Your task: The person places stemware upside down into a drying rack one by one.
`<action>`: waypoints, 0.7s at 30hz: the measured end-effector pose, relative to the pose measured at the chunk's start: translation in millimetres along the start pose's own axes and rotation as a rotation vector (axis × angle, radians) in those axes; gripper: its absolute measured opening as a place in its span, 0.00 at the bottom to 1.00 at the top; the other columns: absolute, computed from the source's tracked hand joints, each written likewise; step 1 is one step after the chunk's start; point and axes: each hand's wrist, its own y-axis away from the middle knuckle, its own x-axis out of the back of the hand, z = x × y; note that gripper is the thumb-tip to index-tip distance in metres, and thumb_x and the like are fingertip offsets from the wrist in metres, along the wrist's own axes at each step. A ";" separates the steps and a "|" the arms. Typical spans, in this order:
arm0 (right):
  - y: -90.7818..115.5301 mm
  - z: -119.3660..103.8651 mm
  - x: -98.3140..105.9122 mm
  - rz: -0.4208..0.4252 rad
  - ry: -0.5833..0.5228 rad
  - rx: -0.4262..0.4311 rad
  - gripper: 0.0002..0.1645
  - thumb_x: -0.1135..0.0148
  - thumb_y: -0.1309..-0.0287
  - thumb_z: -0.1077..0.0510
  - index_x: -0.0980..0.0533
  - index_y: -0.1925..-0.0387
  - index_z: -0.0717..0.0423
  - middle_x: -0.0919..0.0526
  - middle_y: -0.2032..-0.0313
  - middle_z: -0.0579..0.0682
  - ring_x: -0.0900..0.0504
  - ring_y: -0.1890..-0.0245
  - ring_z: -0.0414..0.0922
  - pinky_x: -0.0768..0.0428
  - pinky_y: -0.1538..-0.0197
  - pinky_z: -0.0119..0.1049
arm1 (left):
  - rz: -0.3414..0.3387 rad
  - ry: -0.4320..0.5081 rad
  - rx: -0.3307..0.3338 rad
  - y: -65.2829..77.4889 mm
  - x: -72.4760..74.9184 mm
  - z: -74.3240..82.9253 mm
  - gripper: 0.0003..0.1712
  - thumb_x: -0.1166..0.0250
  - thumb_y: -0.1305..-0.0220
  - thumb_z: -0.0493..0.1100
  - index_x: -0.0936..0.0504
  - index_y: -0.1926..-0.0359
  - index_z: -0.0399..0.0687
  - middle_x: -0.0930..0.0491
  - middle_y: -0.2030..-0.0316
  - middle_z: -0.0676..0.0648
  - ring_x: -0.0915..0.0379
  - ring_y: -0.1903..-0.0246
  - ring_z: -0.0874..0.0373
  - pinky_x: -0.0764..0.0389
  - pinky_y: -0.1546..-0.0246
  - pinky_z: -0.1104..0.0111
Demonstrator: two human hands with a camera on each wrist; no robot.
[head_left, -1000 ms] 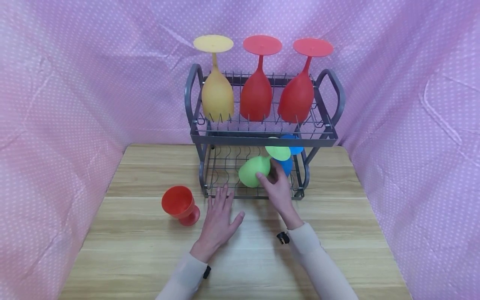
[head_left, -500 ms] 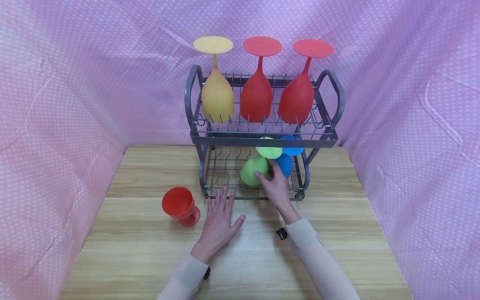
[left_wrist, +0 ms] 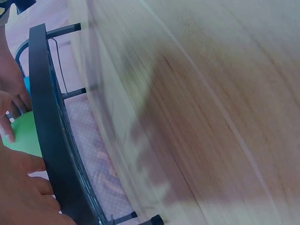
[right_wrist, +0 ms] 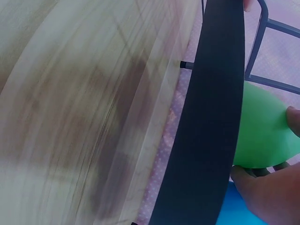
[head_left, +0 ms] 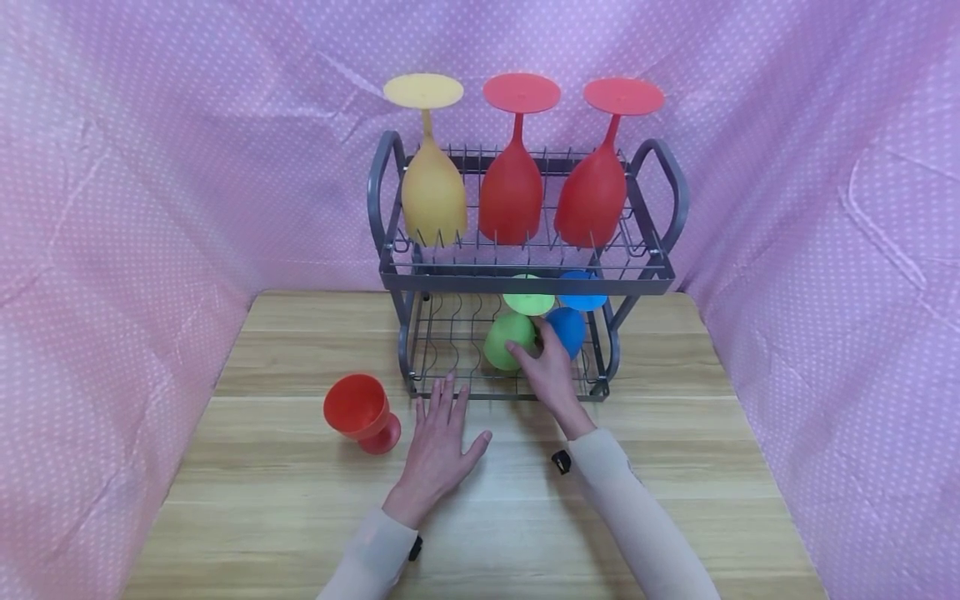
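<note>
A green plastic goblet [head_left: 507, 340] is upside down on the lower tier of a dark two-tier dish rack [head_left: 525, 285], its round foot up under the top tier. My right hand [head_left: 551, 371] grips its bowl from the right, thumb in front and fingers behind; the right wrist view also shows the green bowl [right_wrist: 267, 126] in that grip. Just right of it stands an inverted blue goblet [head_left: 567, 332]. My left hand [head_left: 438, 442] lies with fingers spread, fingertips at the rack's lower front rail. Left of that hand, a red cup [head_left: 358, 410] sits tilted on the table.
On the top tier, a yellow goblet [head_left: 435, 196] and two red goblets, one in the middle [head_left: 512, 196] and one at right [head_left: 592, 196], stand inverted. The wooden table [head_left: 285, 517] meets a pink dotted cloth [head_left: 150, 167] behind and at both sides.
My right hand has moved the green goblet's foot leftward, bringing it from a leaning pose to nearly upright and away from the blue one. The left hand has hardly moved.
</note>
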 end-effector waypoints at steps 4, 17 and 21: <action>-1.4 2.0 -1.4 -0.002 0.019 0.002 0.43 0.31 0.33 0.49 0.38 0.25 0.59 0.29 0.30 0.60 0.28 0.32 0.57 0.29 0.29 0.53 | 0.001 0.004 0.000 0.1 0.5 0.8 0.48 0.44 0.28 0.66 0.39 0.21 0.39 0.54 0.19 0.36 0.64 0.19 0.39 0.53 0.25 0.37; -5.0 1.9 -4.9 -0.025 0.046 0.010 0.43 0.32 0.33 0.50 0.38 0.24 0.60 0.30 0.30 0.61 0.28 0.31 0.58 0.28 0.30 0.54 | -0.002 0.000 -0.001 -0.1 0.2 1.0 0.48 0.43 0.29 0.65 0.39 0.22 0.39 0.54 0.19 0.36 0.63 0.20 0.38 0.52 0.25 0.36; -4.8 2.2 -5.1 -0.029 0.059 0.016 0.42 0.32 0.33 0.50 0.37 0.25 0.60 0.29 0.30 0.62 0.28 0.31 0.59 0.28 0.30 0.54 | 0.009 -0.001 -0.006 0.2 0.0 0.6 0.48 0.42 0.29 0.65 0.38 0.22 0.38 0.53 0.19 0.36 0.62 0.20 0.38 0.52 0.26 0.35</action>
